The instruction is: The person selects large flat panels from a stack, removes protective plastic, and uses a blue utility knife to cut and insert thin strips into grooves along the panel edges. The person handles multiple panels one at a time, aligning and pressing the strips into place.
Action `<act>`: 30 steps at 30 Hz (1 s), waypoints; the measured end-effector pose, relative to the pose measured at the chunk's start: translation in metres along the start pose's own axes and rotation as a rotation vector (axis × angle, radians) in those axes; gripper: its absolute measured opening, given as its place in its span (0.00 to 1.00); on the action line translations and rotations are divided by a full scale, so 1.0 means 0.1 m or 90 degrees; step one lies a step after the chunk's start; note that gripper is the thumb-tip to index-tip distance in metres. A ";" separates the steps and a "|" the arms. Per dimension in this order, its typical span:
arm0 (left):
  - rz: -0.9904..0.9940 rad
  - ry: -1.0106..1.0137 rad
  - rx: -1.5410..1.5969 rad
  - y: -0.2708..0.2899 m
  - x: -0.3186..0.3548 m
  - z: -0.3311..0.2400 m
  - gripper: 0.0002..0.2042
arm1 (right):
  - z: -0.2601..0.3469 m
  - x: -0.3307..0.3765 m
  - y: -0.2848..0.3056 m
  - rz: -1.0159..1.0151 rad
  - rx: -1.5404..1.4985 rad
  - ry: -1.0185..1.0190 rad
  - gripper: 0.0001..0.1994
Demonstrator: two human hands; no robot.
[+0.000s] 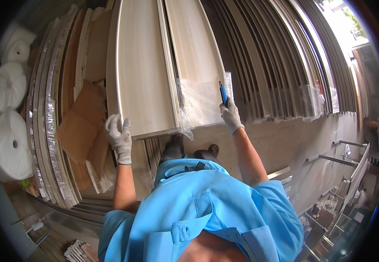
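Two long cream panels lie side by side in front of me, the left panel (148,74) and the right panel (196,48), with a dark gap between them. Clear plastic film (200,98) covers the near end of the right one and hangs loose at its corner. At the left panel's near left corner is my left hand (120,139), white-gloved, thumb and fingers apart. My right hand (231,115), also gloved, grips a slim blue-handled tool (223,94) with a thin dark tip, held upright beside the right panel's edge. Its exact kind is unclear.
Rolls of white foam wrap (9,142) stand at the far left, beside upright wrapped boards (51,118) and folded brown cardboard (82,122). Long dark profiles (259,65) are stacked on the right. A metal rack (351,174) stands at the lower right.
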State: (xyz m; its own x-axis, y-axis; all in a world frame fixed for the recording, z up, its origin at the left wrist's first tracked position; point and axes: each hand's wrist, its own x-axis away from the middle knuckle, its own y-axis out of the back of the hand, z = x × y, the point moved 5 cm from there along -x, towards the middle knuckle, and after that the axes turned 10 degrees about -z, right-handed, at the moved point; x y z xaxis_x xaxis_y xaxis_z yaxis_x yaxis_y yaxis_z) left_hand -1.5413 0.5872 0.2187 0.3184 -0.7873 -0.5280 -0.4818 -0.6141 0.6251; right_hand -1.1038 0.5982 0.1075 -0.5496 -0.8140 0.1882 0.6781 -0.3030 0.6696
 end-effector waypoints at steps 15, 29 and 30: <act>0.338 0.391 0.228 -0.57 0.32 1.32 0.17 | 0.06 -0.64 0.14 -0.218 0.080 0.047 0.28; 0.212 0.330 -0.011 -0.62 0.29 1.78 0.31 | -1.63 -1.21 3.23 -0.514 0.241 -0.110 0.22; 0.216 0.330 -0.038 -0.60 0.32 1.81 0.31 | -1.80 -1.34 3.46 -0.530 0.267 -0.135 0.22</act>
State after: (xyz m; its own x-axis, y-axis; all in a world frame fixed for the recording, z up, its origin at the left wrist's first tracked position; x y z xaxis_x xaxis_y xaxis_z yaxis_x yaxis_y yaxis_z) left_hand -1.6498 0.6087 0.0607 0.5184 -0.8540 0.0443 -0.5837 -0.3155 0.7482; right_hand -0.7078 0.5134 0.1844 -0.8813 -0.2982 -0.3665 -0.1781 -0.5089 0.8422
